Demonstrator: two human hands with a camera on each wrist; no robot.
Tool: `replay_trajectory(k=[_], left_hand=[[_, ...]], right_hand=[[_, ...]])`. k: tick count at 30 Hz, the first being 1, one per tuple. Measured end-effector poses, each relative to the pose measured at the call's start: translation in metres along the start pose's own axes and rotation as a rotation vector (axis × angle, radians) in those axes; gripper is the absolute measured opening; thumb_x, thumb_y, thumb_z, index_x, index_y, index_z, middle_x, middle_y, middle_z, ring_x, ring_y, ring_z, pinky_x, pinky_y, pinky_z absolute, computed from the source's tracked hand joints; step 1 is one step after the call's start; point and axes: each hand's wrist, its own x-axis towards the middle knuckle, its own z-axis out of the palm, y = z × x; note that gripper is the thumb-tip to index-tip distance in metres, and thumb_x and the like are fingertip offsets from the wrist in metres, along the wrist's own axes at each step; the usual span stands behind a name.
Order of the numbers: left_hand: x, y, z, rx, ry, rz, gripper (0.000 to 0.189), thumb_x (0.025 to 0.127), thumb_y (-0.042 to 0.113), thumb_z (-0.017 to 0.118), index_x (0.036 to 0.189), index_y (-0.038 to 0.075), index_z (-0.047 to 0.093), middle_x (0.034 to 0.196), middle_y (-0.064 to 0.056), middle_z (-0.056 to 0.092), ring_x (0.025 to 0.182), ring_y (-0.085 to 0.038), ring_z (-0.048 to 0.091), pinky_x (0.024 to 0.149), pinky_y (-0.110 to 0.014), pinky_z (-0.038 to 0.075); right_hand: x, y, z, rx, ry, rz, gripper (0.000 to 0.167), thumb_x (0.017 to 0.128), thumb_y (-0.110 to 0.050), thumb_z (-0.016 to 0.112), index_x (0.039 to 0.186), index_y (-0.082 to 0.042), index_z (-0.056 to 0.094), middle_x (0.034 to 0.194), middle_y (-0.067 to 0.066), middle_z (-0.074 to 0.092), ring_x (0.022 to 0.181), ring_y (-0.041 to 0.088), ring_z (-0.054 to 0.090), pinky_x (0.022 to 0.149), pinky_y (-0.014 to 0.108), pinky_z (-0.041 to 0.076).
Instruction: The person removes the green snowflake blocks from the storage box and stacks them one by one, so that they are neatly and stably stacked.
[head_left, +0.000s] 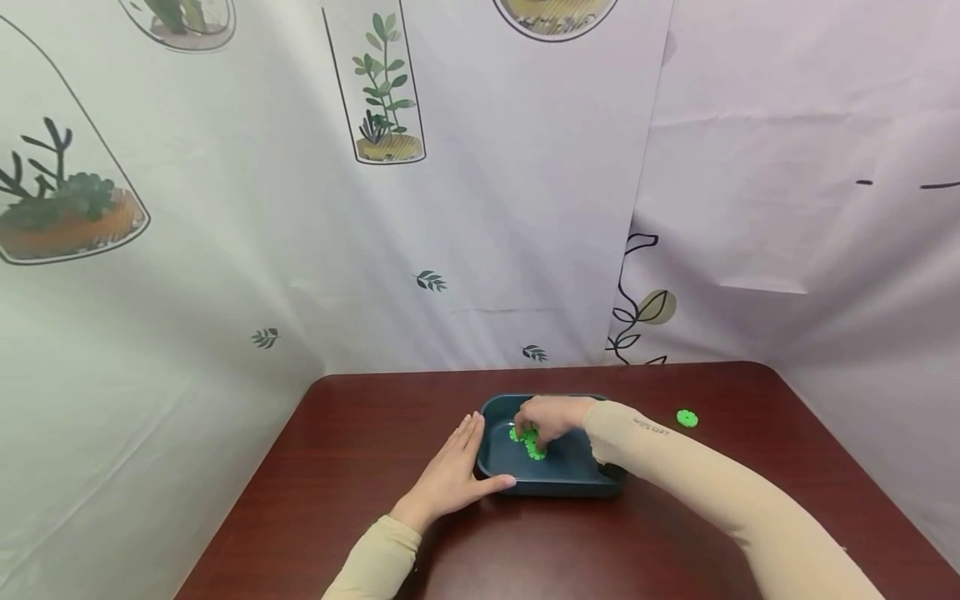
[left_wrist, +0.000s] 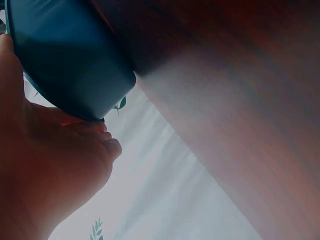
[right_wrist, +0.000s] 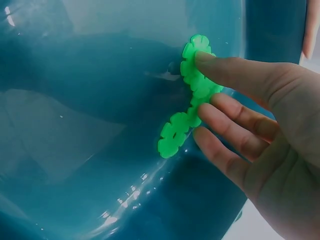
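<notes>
A dark teal rectangular tray (head_left: pixel 573 468) stands on the table. My left hand (head_left: pixel 448 477) rests against its left end, fingers straight along the wall and thumb on the front rim; in the left wrist view, that hand (left_wrist: pixel 65 155) touches the outer wall. Inside the tray, my right hand (head_left: pixel 555 415) pinches bright green flower-shaped plastic discs (right_wrist: pixel 200 86). In the right wrist view its thumb presses one disc while the fingertips touch the discs from the other side. Another green disc (right_wrist: pixel 172 135) slants down beside the fingers, apparently joined to the held ones.
A single green disc (head_left: pixel 687 418) lies on the dark red-brown table (head_left: pixel 360 433), to the right of the tray. White cloth with printed plants (head_left: pixel 480 250) hangs behind the table and along its sides.
</notes>
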Motion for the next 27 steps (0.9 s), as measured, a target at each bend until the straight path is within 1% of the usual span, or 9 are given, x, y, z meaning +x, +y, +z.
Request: replay_trajectory(k=[3, 6, 15, 20, 24, 27], left_hand=[[-0.0006, 0.0005, -0.0005, -0.004, -0.005, -0.004, 0.118, 0.083, 0.084, 0.052, 0.16, 0.002, 0.018, 0.167, -0.015, 0.017, 0.154, -0.026, 0.01, 0.121, -0.047, 0.02], [-0.0007, 0.0002, -0.0008, -0.004, -0.005, -0.01, 0.118, 0.082, 0.084, 0.052, 0.16, 0.002, 0.018, 0.167, -0.015, 0.017, 0.154, -0.026, 0.01, 0.121, -0.048, 0.021], [-0.0022, 0.0013, -0.0019, -0.006, -0.005, -0.02, 0.118, 0.082, 0.084, 0.052, 0.16, 0.001, 0.019, 0.166, -0.016, 0.017, 0.154, -0.027, 0.01, 0.12, -0.049, 0.023], [-0.0028, 0.0019, -0.0012, -0.007, -0.009, -0.027, 0.119, 0.082, 0.084, 0.052, 0.16, 0.002, 0.018, 0.167, -0.016, 0.017, 0.154, -0.027, 0.01, 0.12, -0.049, 0.023], [-0.0015, 0.0028, 0.0, -0.004, -0.009, -0.027, 0.118, 0.082, 0.085, 0.051, 0.161, 0.003, 0.017, 0.167, -0.013, 0.014, 0.155, -0.026, 0.009, 0.12, -0.049, 0.023], [-0.0002, 0.0044, 0.0004, -0.005, -0.003, -0.023, 0.118, 0.082, 0.085, 0.05, 0.161, 0.003, 0.016, 0.168, -0.011, 0.013, 0.155, -0.027, 0.009, 0.12, -0.048, 0.022]], right_hand=[[-0.0002, 0.0012, 0.0005, 0.018, 0.003, 0.015, 0.033, 0.081, -0.015, 0.086, 0.112, -0.017, 0.074, 0.097, -0.008, 0.063, 0.082, 0.005, 0.057, 0.075, 0.024, 0.052], [-0.0006, 0.0023, -0.0002, 0.039, 0.007, 0.03, 0.03, 0.082, -0.014, 0.085, 0.11, -0.016, 0.074, 0.095, -0.008, 0.065, 0.081, 0.004, 0.058, 0.074, 0.023, 0.053], [-0.0029, 0.0027, -0.0006, 0.093, 0.004, 0.059, 0.025, 0.083, -0.015, 0.085, 0.104, -0.017, 0.073, 0.09, -0.007, 0.065, 0.077, 0.004, 0.058, 0.073, 0.024, 0.053], [-0.0039, 0.0027, 0.0009, 0.099, -0.005, 0.062, 0.024, 0.083, -0.016, 0.085, 0.1, -0.02, 0.07, 0.087, -0.007, 0.062, 0.073, 0.005, 0.057, 0.069, 0.024, 0.051], [-0.0056, 0.0033, 0.0, 0.106, -0.021, 0.106, 0.023, 0.084, -0.016, 0.084, 0.097, -0.022, 0.066, 0.084, -0.007, 0.061, 0.07, 0.007, 0.056, 0.064, 0.025, 0.05], [-0.0069, 0.0041, -0.0012, 0.103, -0.029, 0.141, 0.023, 0.084, -0.017, 0.084, 0.096, -0.023, 0.064, 0.082, -0.007, 0.06, 0.068, 0.008, 0.056, 0.063, 0.025, 0.049]])
